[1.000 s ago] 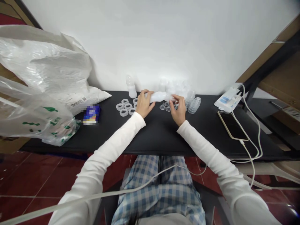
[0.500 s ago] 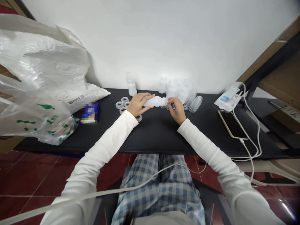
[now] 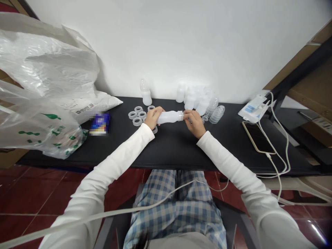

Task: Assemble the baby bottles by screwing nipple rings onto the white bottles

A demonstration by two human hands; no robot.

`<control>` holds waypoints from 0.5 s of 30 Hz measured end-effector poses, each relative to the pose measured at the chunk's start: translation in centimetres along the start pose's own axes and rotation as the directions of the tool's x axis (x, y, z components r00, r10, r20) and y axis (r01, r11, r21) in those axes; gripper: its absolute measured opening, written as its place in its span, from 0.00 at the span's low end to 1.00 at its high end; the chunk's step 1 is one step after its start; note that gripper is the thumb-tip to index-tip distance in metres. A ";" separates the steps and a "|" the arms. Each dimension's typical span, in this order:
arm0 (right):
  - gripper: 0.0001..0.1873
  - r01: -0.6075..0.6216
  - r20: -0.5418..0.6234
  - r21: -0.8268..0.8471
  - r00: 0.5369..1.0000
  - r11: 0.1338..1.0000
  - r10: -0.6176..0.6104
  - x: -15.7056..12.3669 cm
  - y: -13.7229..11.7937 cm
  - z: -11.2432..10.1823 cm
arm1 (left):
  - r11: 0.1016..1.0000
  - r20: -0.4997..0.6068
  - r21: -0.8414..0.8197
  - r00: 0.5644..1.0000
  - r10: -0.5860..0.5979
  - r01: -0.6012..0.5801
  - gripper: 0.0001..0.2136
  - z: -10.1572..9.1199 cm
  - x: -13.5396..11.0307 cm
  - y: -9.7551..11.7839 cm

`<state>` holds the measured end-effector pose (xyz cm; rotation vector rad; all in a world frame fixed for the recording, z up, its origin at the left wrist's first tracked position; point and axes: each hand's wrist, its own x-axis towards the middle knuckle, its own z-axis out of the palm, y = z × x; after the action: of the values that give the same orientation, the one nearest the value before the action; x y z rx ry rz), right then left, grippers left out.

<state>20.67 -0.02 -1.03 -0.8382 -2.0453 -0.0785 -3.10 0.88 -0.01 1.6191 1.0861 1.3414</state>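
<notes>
A white plastic bottle (image 3: 170, 117) lies sideways between my hands above the black table (image 3: 171, 145). My left hand (image 3: 152, 117) is closed around its base end. My right hand (image 3: 194, 121) is closed at its neck end, fingers pinched on a small part I cannot make out. Several white screw rings (image 3: 137, 116) lie just left of my left hand. More white bottles (image 3: 192, 97) stand at the wall behind, one with a clear cap (image 3: 145, 92) at the left. Stacked clear caps (image 3: 216, 114) lie right of my right hand.
Large plastic bags (image 3: 44, 90) fill the table's left end, with a blue packet (image 3: 100, 123) beside them. A phone (image 3: 256, 136) on a white cable and a white box (image 3: 252, 107) lie at the right. A brown shelf frame (image 3: 306, 79) stands further right.
Both hands drew the bottle slightly nearer and lower over the table. My left hand shifted from lying over the bottle to gripping its base end.
</notes>
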 end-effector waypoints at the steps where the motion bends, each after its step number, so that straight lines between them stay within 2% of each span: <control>1: 0.11 0.005 -0.001 0.007 1.000 1.000 -0.005 0.0 0.0 -0.1 | 0.999 0.008 -0.034 1.000 -0.022 0.022 0.24 0.1 0.0 -0.2; 4: 0.10 0.033 -0.017 0.040 0.999 0.999 -0.032 0.2 0.0 -0.3 | 1.000 -0.011 0.002 1.000 0.023 -0.023 0.23 0.0 0.0 -0.1; 7: 0.10 0.020 -0.015 0.039 1.000 0.999 -0.020 0.4 0.3 -0.6 | 0.978 -0.036 0.148 0.988 0.151 -0.144 0.19 -0.5 0.0 0.3; 9: 0.14 -0.023 0.006 0.025 1.000 0.999 0.023 0.4 0.5 -0.6 | 0.941 -0.006 0.241 0.969 0.248 -0.239 0.17 -0.9 0.1 0.3; 11: 0.19 -0.071 0.031 0.007 0.997 0.997 0.070 0.4 0.7 -0.7 | 0.879 0.078 0.324 0.936 0.344 -0.350 0.19 -1.3 0.3 0.0; 15: 0.28 -0.113 0.059 -0.071 0.991 0.991 0.117 0.2 0.8 -0.6 | 0.705 0.235 0.454 0.836 0.496 -0.545 0.29 -1.7 0.6 -0.7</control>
<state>21.49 0.49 -0.74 -1.0107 -2.0582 -0.0571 -4.86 1.70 -0.15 2.5115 1.0074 1.3653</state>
